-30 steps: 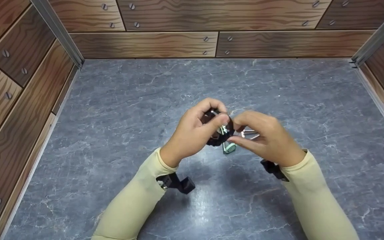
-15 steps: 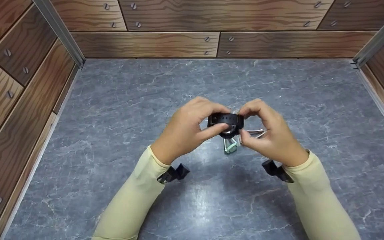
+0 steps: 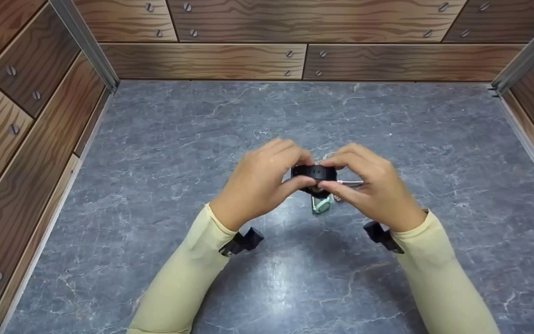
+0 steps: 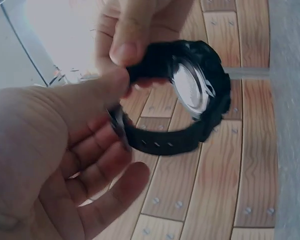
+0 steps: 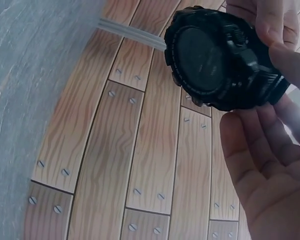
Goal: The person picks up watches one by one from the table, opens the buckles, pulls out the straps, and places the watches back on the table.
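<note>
A black wristwatch (image 3: 315,172) is held up between both hands, above the table. My left hand (image 3: 260,183) pinches its strap between thumb and fingers, near the metal buckle (image 4: 120,122) in the left wrist view. From the other side my right hand (image 3: 369,183) grips the strap, thumb tip close to the left thumb. The strap curves into a loop, and the silver case back (image 4: 190,90) faces inward. In the right wrist view the dark round dial (image 5: 200,60) faces the camera.
Partly hidden under the hands, a small green oval item (image 3: 321,205) lies on the grey marbled table (image 3: 193,260). A thin pale rod-like piece (image 3: 351,183) shows beside it. Wood-patterned walls (image 3: 202,60) enclose the back and sides.
The watch has turned so its strap faces the head camera. The right hand has shifted its grip left along the strap, bringing both thumbs close together.
</note>
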Tool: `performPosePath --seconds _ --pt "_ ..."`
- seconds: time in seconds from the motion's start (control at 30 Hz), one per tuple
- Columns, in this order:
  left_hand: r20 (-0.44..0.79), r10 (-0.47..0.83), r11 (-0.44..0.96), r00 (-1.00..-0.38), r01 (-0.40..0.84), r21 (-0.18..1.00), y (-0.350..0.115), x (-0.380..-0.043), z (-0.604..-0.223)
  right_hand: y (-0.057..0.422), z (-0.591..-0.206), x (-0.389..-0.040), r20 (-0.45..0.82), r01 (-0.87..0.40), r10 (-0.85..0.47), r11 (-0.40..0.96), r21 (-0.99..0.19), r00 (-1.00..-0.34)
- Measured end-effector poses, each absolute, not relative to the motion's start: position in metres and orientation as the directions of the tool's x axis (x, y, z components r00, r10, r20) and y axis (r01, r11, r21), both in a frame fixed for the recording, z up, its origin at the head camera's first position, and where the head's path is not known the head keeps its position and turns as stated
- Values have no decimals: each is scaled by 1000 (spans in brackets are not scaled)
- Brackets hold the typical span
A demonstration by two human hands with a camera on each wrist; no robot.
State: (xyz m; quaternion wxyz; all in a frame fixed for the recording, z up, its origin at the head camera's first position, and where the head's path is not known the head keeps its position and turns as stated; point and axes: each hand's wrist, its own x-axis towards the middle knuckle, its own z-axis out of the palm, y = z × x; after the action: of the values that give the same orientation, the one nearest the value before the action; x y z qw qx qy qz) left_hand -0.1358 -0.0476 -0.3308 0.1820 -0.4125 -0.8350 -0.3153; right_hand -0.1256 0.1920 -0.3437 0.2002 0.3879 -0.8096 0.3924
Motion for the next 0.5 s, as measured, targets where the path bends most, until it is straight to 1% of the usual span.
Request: performPosePath --seconds 0.2,0.33,0.5 --pt "515 535 448 -670 741 499 -47 -136 -329 190 -344 -127 661 -781 -418 364 -507 -623" --pt "489 521 413 -700 708 573 -47 -136 -329 190 -344 -127 682 -785 -391 347 -513 -618" --pt "456 499 332 -736 649 684 -48 -137 -329 190 -344 -127 688 -778 -365 347 -525 -627"
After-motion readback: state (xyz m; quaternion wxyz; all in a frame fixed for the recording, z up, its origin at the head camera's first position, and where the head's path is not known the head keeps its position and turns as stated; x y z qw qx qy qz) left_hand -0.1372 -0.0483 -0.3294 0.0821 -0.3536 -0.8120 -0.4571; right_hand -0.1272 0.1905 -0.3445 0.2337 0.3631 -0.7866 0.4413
